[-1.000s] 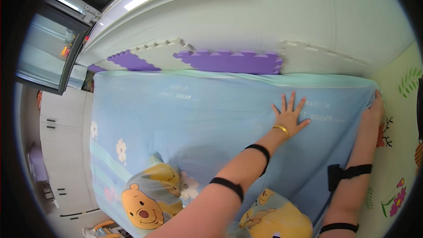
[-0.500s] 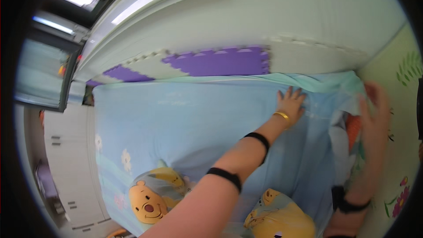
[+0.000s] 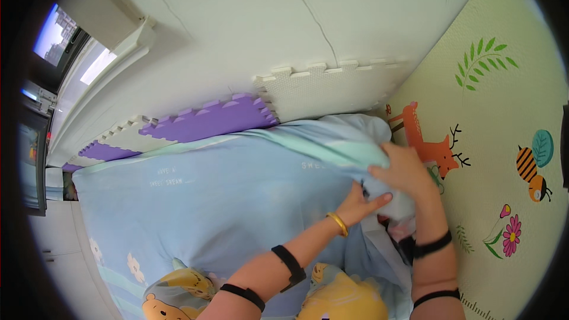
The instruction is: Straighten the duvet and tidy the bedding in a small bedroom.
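Note:
A light blue bed sheet [image 3: 237, 195] with a mint-green band covers the bed. At its right far corner the cloth is bunched up. My right hand [image 3: 408, 172], slightly blurred, is closed around the sheet's gathered edge beside the wall. Just left of it and lower, my left hand [image 3: 358, 204] touches the sheet, its thumb and forefinger spread apart; the other fingers are partly hidden. A gold bangle [image 3: 337, 224] circles my left wrist, and black straps sit on both forearms. Below my right hand, a gap beside the sheet shows dark and pinkish items I cannot make out.
Purple foam mats [image 3: 207, 120] and white foam mats [image 3: 329, 92] line the far wall. A cream panel [image 3: 492, 112] with animal and plant pictures stands close on the right. Two yellow cartoon pillows, one at left [image 3: 169, 302] and one nearer the middle [image 3: 344, 296], lie at the near side.
My left hand has left its flat place on the sheet and come beside my right hand. The right far corner is now bunched up in my right hand. The view has shifted right.

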Demonstrator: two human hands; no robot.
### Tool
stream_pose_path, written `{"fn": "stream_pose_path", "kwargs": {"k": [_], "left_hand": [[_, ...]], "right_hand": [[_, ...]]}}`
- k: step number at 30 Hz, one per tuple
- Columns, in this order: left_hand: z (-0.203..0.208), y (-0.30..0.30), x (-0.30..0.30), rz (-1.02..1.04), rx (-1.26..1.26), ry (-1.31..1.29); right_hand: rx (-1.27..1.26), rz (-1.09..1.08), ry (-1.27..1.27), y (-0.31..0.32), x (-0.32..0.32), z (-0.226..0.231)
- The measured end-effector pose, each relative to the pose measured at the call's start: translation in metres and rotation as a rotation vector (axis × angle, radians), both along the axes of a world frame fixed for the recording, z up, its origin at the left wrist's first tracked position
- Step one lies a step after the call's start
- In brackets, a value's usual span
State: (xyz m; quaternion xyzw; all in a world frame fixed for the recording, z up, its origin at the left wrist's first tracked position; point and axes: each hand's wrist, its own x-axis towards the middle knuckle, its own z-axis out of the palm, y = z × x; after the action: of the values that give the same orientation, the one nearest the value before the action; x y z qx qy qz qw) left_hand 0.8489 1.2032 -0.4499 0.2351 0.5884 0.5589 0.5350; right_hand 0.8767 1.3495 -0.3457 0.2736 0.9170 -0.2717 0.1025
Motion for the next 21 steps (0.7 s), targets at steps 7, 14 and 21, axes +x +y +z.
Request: {"fn": "stream_pose_path", "kwargs": {"k": [7,14,21], "left_hand": [[0.01,-0.056,-0.001,0.157,-0.053,-0.854],[-0.007,-0.063,-0.002,0.491,-0.374,-0.575],[-0.004,-0.068,0.031,0.489,-0.196,-0.441]], "right_hand": [[-0.342,0.003,0.151,-0.069,0.075,0.003],[-0.588,0.024,0.046,-0.035,0.04,0.004],[0.18,0.185,0.247,-0.016,-0.038,-0.064]]}}
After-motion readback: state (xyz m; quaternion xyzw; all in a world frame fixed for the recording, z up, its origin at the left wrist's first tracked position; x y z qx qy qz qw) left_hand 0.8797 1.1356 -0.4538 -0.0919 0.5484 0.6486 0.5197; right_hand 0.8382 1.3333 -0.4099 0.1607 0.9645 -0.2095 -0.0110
